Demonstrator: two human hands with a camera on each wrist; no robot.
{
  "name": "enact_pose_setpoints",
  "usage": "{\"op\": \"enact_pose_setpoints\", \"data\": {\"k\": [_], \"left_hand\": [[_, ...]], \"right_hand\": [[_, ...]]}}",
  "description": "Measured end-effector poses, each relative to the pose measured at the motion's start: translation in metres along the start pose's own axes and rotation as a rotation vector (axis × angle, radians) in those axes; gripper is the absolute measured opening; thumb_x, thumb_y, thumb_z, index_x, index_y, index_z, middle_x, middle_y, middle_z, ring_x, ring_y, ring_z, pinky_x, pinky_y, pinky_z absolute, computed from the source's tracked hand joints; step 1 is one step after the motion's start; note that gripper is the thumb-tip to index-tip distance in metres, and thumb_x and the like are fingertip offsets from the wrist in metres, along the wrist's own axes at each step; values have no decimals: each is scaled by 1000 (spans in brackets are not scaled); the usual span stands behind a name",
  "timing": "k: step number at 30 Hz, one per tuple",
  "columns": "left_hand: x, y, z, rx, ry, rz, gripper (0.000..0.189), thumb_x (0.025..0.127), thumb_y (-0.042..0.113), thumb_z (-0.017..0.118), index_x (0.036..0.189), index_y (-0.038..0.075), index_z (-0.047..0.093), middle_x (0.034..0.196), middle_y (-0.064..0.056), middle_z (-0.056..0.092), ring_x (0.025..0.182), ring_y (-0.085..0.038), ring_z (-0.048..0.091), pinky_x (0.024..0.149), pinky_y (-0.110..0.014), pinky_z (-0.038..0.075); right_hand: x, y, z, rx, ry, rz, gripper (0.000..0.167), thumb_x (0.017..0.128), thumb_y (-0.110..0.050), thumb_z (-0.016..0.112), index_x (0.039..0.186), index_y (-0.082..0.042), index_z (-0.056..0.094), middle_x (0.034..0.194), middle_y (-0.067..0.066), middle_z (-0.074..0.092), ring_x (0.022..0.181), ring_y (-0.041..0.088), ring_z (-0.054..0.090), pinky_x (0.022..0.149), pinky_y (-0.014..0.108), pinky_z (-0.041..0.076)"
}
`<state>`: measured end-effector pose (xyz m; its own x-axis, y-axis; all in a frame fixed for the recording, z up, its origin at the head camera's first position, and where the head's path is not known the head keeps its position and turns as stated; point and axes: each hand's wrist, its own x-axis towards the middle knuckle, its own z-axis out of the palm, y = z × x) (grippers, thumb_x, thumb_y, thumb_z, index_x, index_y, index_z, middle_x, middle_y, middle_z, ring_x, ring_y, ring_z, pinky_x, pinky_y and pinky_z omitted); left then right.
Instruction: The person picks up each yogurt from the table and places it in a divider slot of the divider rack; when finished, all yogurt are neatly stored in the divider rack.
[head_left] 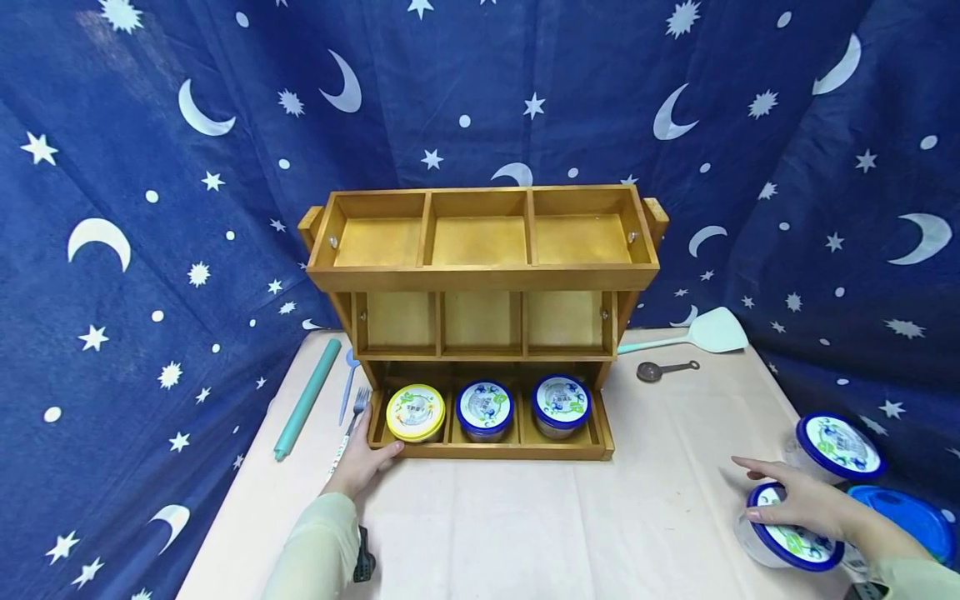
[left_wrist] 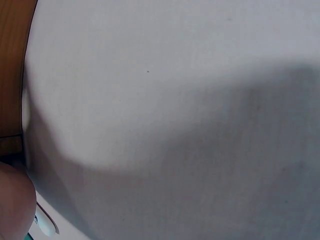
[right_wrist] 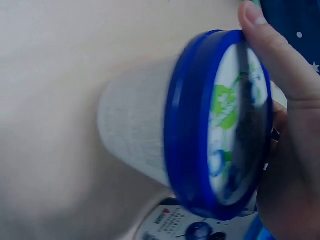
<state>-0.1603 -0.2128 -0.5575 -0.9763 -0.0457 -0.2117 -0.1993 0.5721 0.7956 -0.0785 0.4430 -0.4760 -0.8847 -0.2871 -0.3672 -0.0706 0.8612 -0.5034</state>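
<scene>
At the front left corner of a tiered wooden storage box (head_left: 480,452), my left hand (head_left: 366,457) grips it, thumb along the front and fingers along the side. In the box's lowest tier sit a yellow-lidded tub (head_left: 416,413) and two blue-lidded tubs (head_left: 485,410), one per compartment. At the right, my right hand (head_left: 806,504) spreads over another blue-lidded tub (right_wrist: 135,120), its thumb at the lid's rim and its index finger stretched out past the lid. The lid's print shows green leaves and blueberries. My remaining right fingers are mostly hidden.
Beside my right hand stand one more blue-lidded tub (head_left: 838,446) and a solid blue lid (head_left: 903,518). A pale green turner (head_left: 716,331) and a dark measuring spoon (head_left: 651,372) lie right of the box. Left are a teal roll (head_left: 309,398), a blue spoon (head_left: 347,390) and a fork (head_left: 358,405).
</scene>
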Motion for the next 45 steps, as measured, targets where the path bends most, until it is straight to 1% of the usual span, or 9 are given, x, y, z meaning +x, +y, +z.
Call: {"op": "enact_pose_setpoints", "data": {"k": [3, 7, 14, 19, 25, 29, 32, 39, 45], "left_hand": [[0, 1, 0, 7, 0, 4, 110, 77, 47, 73, 152, 15, -1, 153, -25, 6, 138, -43, 10, 110, -55, 13], [0, 1, -2, 3, 8, 3, 111, 76, 47, 73, 152, 15, -1, 153, -24, 6, 138, -43, 10, 109, -56, 13], [-1, -3, -2, 5, 14, -9, 112, 75, 47, 74, 152, 14, 0, 153, -24, 5, 138, -44, 10, 109, -57, 13], [-1, -2, -2, -3, 17, -9, 111, 75, 45, 74, 152, 14, 0, 153, -25, 5, 138, -43, 10, 110, -55, 12], [0, -2, -1, -4, 9, -7, 112, 76, 47, 74, 152, 14, -1, 153, -24, 4, 138, -43, 10, 110, -55, 12], [0, -2, 1, -16, 5, 0, 112, 76, 47, 74, 152, 14, -1, 153, -24, 5, 138, -42, 10, 110, -55, 12], [1, -2, 2, -8, 9, -1, 111, 76, 46, 74, 152, 13, 0, 153, -25, 6, 138, -43, 11, 110, -54, 13], [1, -2, 2, 2, 8, -7, 110, 77, 47, 73, 152, 13, 0, 153, -24, 7, 138, -43, 11, 110, -55, 13], [0, -3, 1, 10, 14, 9, 109, 77, 47, 72, 152, 13, 1, 153, -24, 7, 138, -43, 11, 109, -55, 13]], "right_hand": [[0, 2, 5, -15, 5, 19, 75, 84, -38, 68, 138, 3, 36, 114, 20, 56, 104, 40, 51, 78, 58, 42], [3, -2, 7, -18, 26, 51, 76, 82, -41, 68, 138, 2, 38, 114, 18, 55, 102, 37, 51, 76, 55, 44], [17, -18, 7, -12, 64, 25, 77, 81, -41, 70, 139, 0, 39, 120, 28, 50, 103, 40, 51, 74, 52, 45], [34, -36, 9, -10, 99, 22, 79, 78, -43, 72, 139, -3, 42, 121, 30, 49, 106, 43, 49, 77, 54, 44], [53, -51, 14, -8, 112, 17, 81, 77, -45, 73, 140, -5, 42, 123, 29, 48, 107, 44, 48, 78, 55, 44], [63, -58, 17, -7, 108, 47, 83, 75, -47, 74, 140, -7, 42, 123, 28, 48, 107, 44, 48, 79, 56, 44], [68, -62, 18, -10, 107, 57, 84, 74, -49, 74, 140, -8, 42, 122, 27, 48, 107, 43, 48, 79, 56, 44], [75, -67, 18, -17, 124, 29, 82, 75, -48, 74, 139, -8, 43, 123, 28, 48, 107, 43, 49, 79, 55, 44], [71, -70, 16, -46, 165, 7, 83, 75, -51, 72, 138, -5, 45, 120, 26, 53, 109, 46, 47, 82, 60, 42]]}}
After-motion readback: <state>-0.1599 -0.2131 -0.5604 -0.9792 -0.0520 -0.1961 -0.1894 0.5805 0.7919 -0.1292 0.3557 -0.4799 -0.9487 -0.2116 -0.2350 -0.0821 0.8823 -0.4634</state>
